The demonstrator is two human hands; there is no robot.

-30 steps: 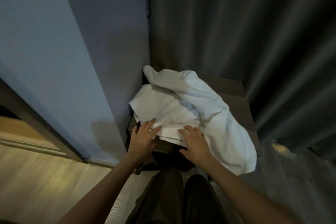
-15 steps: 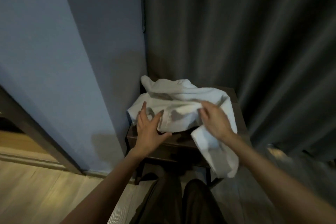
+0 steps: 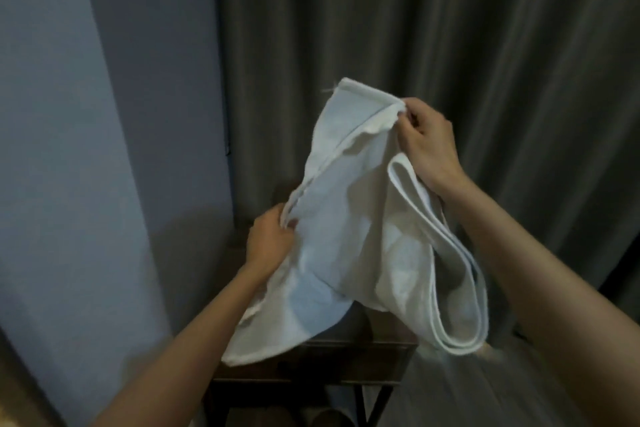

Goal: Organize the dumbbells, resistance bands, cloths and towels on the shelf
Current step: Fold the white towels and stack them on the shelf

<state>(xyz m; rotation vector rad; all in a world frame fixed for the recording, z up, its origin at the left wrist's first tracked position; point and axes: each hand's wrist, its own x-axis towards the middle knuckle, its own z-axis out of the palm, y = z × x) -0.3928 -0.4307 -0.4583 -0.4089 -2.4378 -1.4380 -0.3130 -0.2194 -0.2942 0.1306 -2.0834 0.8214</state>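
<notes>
A large white towel (image 3: 356, 232) hangs in the air above a small dark wooden shelf unit (image 3: 311, 362). My right hand (image 3: 427, 139) pinches its hemmed top edge, raised high. Lower and to the left, my left hand (image 3: 268, 241) grips the same edge along the towel's side. The towel's lower folds drape down over the shelf top and loop off to the right. No dumbbells or resistance bands can be seen.
A blue-grey wall (image 3: 86, 149) stands at the left, meeting dark grey curtains (image 3: 450, 45) behind the shelf. Under the shelf top, dim shapes (image 3: 325, 418) lie on a lower level, too dark to name. Pale floor (image 3: 460, 395) shows at the right.
Both hands went from pressing on the crumpled towel on the shelf top to gripping its edge and lifting it up. The towel now hangs spread between them.
</notes>
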